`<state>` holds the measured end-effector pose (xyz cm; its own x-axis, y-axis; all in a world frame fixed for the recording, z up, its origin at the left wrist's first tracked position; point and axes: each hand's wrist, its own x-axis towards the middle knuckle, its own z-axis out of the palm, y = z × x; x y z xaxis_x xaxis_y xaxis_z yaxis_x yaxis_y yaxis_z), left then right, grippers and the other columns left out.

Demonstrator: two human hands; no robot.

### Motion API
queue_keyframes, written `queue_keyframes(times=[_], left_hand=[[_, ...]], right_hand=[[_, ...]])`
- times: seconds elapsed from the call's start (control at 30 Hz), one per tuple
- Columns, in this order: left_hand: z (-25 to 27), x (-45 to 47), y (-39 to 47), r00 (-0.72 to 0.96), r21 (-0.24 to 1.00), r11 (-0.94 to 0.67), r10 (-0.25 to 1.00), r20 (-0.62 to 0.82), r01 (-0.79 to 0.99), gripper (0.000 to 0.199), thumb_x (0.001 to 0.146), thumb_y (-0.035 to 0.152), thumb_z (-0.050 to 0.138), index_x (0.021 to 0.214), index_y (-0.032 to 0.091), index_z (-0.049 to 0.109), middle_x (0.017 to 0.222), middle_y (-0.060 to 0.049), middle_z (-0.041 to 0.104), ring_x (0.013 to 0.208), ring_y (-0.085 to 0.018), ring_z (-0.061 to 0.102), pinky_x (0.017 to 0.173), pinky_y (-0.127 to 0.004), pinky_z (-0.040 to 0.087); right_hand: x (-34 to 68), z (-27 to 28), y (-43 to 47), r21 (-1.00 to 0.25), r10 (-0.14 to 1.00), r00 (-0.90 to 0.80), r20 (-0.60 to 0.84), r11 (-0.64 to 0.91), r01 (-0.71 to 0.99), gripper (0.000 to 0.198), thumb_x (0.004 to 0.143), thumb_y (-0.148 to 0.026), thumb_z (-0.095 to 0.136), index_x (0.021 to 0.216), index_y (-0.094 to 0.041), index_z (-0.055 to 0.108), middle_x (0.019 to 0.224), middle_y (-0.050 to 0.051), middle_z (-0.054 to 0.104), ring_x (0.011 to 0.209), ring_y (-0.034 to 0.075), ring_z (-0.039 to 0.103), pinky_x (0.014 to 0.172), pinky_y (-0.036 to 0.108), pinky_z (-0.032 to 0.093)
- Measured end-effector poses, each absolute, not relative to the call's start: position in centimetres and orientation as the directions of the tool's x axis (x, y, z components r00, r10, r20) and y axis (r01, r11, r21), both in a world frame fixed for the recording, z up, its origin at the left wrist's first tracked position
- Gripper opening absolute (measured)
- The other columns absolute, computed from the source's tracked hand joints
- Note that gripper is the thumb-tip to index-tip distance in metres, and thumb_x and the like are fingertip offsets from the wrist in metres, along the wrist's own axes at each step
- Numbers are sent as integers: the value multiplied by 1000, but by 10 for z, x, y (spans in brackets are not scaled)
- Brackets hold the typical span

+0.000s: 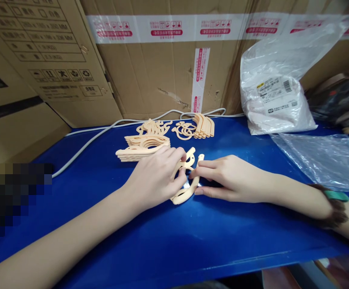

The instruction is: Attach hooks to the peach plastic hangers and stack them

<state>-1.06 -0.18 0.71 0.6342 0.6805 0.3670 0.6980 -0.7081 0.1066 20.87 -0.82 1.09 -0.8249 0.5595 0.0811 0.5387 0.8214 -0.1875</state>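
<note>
On the blue, glossy tabletop [210,245], the left hand [159,176] was curled with bent fingers, thumb and forefinger closed on a cream plastic piece with a rounded hook [190,153], much of which its knuckles hid. The right hand [231,178] was only partly closed, its fingertips and thumb lightly pinching a smooth, bowed cream plastic arm [192,191] just beside it, near the middle of the tabletop. The step in hand appeared to be bringing these two parts into line; whether they were already joined could not be told. The next move seemed to call for a firm left hold and a small, careful turn or push by the right fingers, without bending the thin plastic. Beyond the left hand sat a neat stack of curved cream plastic frames [142,154]; farther back lay a loose heap of cream hook-shaped plastic pieces [154,127] and a bundle of cream curved plastic bars [204,126].
</note>
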Motion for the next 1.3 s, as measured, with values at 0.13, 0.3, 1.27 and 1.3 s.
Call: queue_keyframes(times=[0.13, 0.3, 1.27, 1.3], left_hand=[[6, -9, -1, 641, 107, -701, 695, 327, 705, 13, 86, 21, 48, 98, 18, 54, 93, -3, 64, 89, -21, 55, 67, -31, 41], [5, -10, 2, 651, 122, -705, 697, 301, 698, 14, 92, 21, 45, 101, 18, 55, 99, -3, 66, 94, -22, 56, 73, -32, 42], [5, -17, 5, 726, -97, -742, 606, 325, 663, 18, 92, 15, 48, 96, 19, 65, 84, -1, 69, 78, -20, 64, 60, -28, 40], [5, -17, 4, 724, -102, -739, 606, 330, 666, 18, 92, 15, 48, 96, 19, 65, 86, -1, 70, 78, -20, 65, 61, -28, 41]], right_hand=[[209, 10, -9, -183, 550, -831, 84, 828, 530, 34, 97, -44, 41, 112, -18, 57, 96, 4, 63, 75, 16, 59, 64, 27, 38], [210, 11, -9, -169, 565, -822, 63, 818, 549, 34, 97, -44, 43, 115, -18, 54, 98, 5, 65, 76, 18, 61, 65, 28, 40], [212, 18, -2, -106, 703, -708, 74, 711, 695, 19, 94, -37, 49, 97, -19, 50, 69, -1, 62, 56, 15, 57, 50, 24, 28], [212, 18, -2, -106, 704, -706, 74, 710, 697, 18, 94, -38, 49, 95, -19, 49, 69, -1, 62, 55, 15, 56, 50, 24, 28]])
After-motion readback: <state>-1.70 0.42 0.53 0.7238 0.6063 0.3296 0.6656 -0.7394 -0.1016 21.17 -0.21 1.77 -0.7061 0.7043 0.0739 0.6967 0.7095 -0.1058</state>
